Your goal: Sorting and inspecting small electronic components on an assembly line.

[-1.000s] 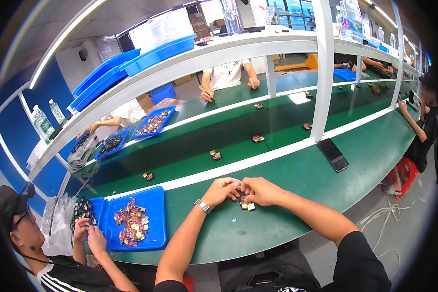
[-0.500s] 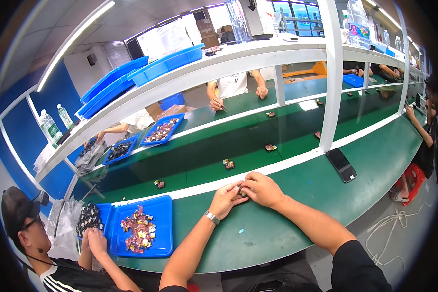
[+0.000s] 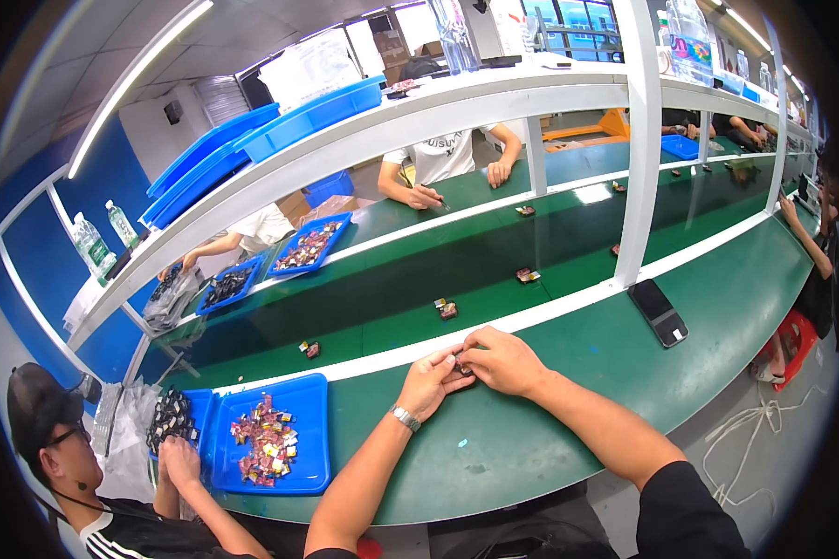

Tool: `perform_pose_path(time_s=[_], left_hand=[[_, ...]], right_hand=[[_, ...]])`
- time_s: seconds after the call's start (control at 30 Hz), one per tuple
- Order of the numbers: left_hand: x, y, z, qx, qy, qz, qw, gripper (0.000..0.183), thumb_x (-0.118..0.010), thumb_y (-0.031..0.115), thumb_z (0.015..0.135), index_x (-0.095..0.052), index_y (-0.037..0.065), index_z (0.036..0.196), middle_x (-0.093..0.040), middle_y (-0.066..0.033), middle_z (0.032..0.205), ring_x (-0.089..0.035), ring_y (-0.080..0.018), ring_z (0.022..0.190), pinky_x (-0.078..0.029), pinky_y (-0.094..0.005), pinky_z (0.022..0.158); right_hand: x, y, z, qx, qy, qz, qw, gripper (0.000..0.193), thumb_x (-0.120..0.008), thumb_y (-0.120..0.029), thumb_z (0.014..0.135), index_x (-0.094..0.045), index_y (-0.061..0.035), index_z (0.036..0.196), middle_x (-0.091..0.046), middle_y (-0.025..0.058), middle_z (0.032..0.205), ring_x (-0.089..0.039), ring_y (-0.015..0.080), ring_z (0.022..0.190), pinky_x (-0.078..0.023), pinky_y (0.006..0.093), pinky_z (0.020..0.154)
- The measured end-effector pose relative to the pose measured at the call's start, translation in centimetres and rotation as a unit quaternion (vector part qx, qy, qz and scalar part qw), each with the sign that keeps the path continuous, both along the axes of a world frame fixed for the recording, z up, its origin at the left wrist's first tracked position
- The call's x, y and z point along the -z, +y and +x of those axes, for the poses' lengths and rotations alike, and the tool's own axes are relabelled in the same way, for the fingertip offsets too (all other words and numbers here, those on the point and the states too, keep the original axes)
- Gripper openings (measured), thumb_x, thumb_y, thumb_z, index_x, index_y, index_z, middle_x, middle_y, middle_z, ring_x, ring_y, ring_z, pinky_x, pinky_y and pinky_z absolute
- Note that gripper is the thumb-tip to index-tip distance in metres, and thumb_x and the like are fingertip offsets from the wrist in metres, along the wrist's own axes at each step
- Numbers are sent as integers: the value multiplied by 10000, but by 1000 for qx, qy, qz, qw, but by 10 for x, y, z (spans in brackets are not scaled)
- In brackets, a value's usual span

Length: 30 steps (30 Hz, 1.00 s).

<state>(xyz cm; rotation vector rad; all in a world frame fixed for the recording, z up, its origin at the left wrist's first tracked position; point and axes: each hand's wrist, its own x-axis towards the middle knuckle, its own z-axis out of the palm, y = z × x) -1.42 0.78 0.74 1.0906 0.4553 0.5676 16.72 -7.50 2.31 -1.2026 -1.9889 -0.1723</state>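
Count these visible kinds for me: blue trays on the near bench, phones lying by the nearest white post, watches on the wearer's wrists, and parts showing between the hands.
Blue trays: 2
Phone: 1
Watch: 1
Small part between left hand and right hand, partly hidden by fingers: 1 showing
Total: 5

dark part (image 3: 463, 368), green worktop (image 3: 541, 433), blue tray (image 3: 314, 447)

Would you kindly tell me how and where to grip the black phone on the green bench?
Probably pinch the black phone by its two long edges toward the near end, coming from the near side: it is slim and lies flat, with the white post by its far end.
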Motion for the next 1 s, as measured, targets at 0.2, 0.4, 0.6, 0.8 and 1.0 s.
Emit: perform_pose_path(time_s=[0.2, 0.4, 0.6, 0.8, 1.0], left_hand=[[0, -5, 4, -32, 45, 68, 996, 339, -460, 113, 1012, -507, -46, 1308, -623, -129, 1146, -641, -203, 1022, -565, -385, 921], [3, -8, 5, -34, 66, 102, 992, 320, -445, 91, 1012, -514, -58, 1287, -627, -138, 1122, -646, -208, 1010, -575, -375, 908], [0, -12, 7, -37, 87, 127, 987, 311, -435, 80, 1013, -515, -67, 1275, -623, -137, 1131, -647, -210, 1008, -577, -363, 902], [0, -5, 5, -23, 67, 113, 991, 341, -481, 86, 993, -493, -68, 1296, -615, -148, 1160, -644, -215, 1020, -571, -360, 908], [1, -3, 1, 17, 32, 103, 994, 397, -539, -8, 935, -473, -46, 1324, -603, -152, 1224, -623, -219, 1085, -553, -370, 938]], right_hand=[[1, 1, -1, 2, -6, 9, 1000, 174, -709, -69, 749, -645, -75, 910, -594, 57, 954, -584, 257, 908, -511, 370, 770], [-5, -2, -3, 8, -4, 9, 1000, 158, -710, -66, 732, -618, -81, 859, -563, 59, 897, -561, 264, 879, -497, 380, 767], [1, -2, 6, -8, -5, -67, 998, 145, -702, -76, 742, -628, -90, 866, -552, 54, 865, -553, 263, 887, -486, 384, 789], [-2, -4, 4, 15, 43, -76, 996, 121, -736, -125, 756, -707, -107, 872, -555, 47, 890, -550, 244, 895, -492, 363, 775], [1, -3, 0, 32, 73, -61, 995, 87, -736, -126, 758, -691, -88, 822, -543, 52, 985, -536, 243, 955, -489, 354, 809]])
